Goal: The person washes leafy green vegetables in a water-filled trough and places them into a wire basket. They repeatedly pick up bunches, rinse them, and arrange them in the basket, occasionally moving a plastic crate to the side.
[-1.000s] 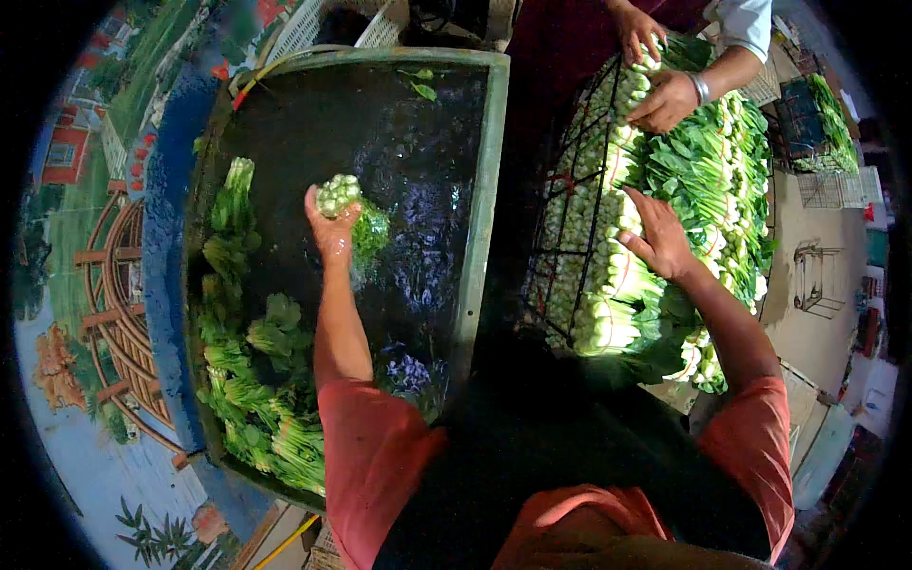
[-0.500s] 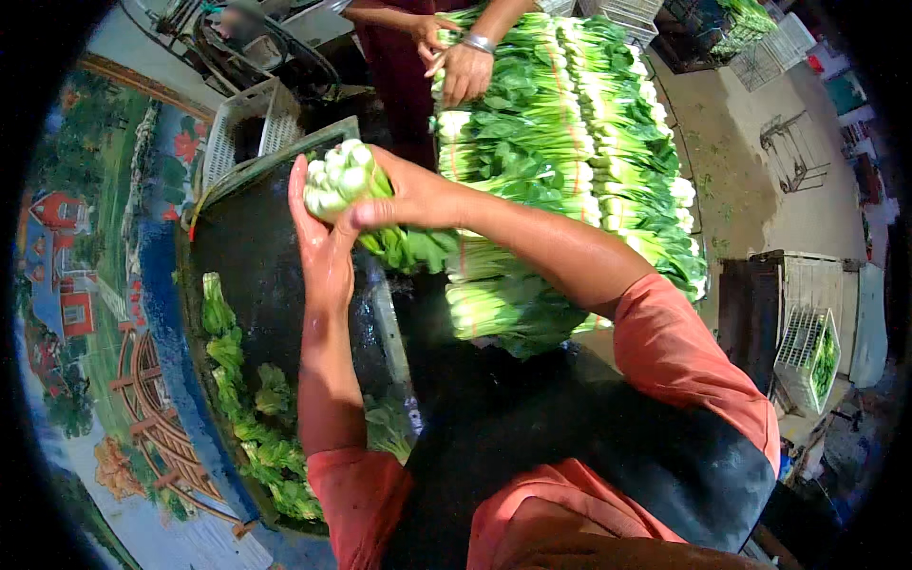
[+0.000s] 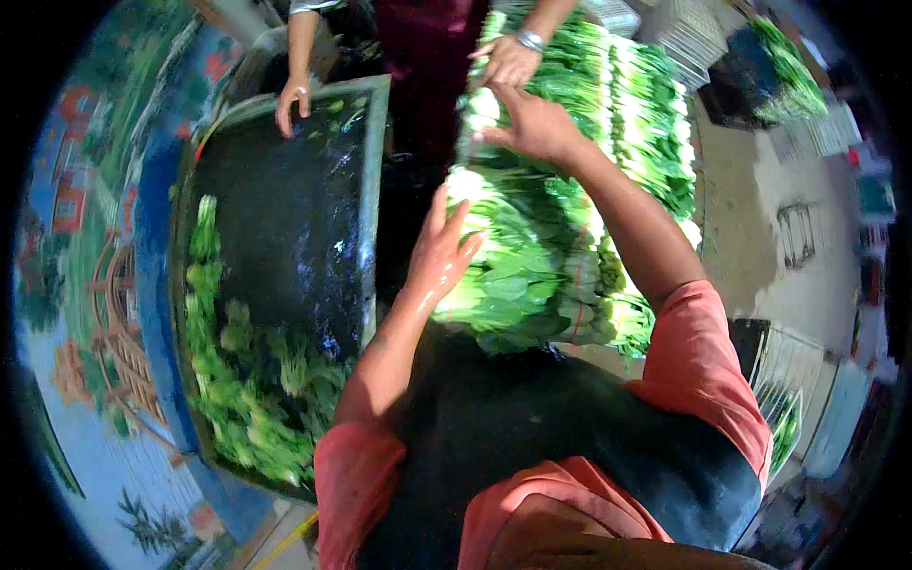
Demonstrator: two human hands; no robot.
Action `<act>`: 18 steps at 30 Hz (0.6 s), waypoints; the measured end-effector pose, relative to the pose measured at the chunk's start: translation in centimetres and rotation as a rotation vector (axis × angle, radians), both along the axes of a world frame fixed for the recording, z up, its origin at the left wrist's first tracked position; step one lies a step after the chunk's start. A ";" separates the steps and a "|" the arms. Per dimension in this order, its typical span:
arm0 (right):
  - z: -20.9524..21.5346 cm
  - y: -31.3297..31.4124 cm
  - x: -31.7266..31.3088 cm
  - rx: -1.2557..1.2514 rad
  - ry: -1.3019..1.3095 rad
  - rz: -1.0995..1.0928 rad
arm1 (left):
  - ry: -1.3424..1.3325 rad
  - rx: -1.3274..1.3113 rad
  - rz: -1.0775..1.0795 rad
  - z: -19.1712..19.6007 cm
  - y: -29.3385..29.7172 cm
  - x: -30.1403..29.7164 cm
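Bundled leafy greens with pale stems lie in rows on a stack in front of me. At the left edge of the stack, my left hand is open, fingers spread against the pale stem ends. Farther up the same edge, my right hand is also open, thumb and fingers apart beside white stem ends. Neither hand is wrapped round a bunch. Some stems near the right fingers are blurred.
A co-worker's braceleted hand rests on the stack just beyond my right hand; their other hand hangs over a water-filled tub. Loose greens lie along its left side. Crates stand at the far right.
My hands have moved right from above the tub to the stack, and the bunch they held is no longer in them. A co-worker's hand has moved from the stack to the tub.
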State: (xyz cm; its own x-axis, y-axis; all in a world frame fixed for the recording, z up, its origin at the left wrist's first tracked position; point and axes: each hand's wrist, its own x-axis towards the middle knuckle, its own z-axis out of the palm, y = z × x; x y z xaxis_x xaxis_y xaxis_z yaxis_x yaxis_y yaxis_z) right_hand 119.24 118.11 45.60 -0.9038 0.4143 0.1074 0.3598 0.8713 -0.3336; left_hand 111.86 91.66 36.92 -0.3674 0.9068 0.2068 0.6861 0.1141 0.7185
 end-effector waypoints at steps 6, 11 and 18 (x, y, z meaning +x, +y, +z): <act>-8.8 -1.9 0.9 -0.096 -0.137 0.019 | -0.275 0.123 0.140 0.8 -1.8 1.4; -9.6 -0.7 1.7 -0.015 -0.127 0.023 | -0.175 0.240 0.912 -5.2 -16.5 -4.7; -10.3 -1.0 0.5 0.068 -0.017 0.081 | -0.328 -0.497 1.587 -17.9 -38.9 -15.7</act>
State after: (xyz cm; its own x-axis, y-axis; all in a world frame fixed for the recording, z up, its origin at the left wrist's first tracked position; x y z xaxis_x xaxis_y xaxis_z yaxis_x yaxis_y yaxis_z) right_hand 119.70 117.13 35.27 -0.9361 0.3319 0.1168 0.2922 0.9183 -0.2672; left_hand 96.12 52.78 19.04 -0.8778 -0.4213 -0.2279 -0.4777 0.7343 0.4823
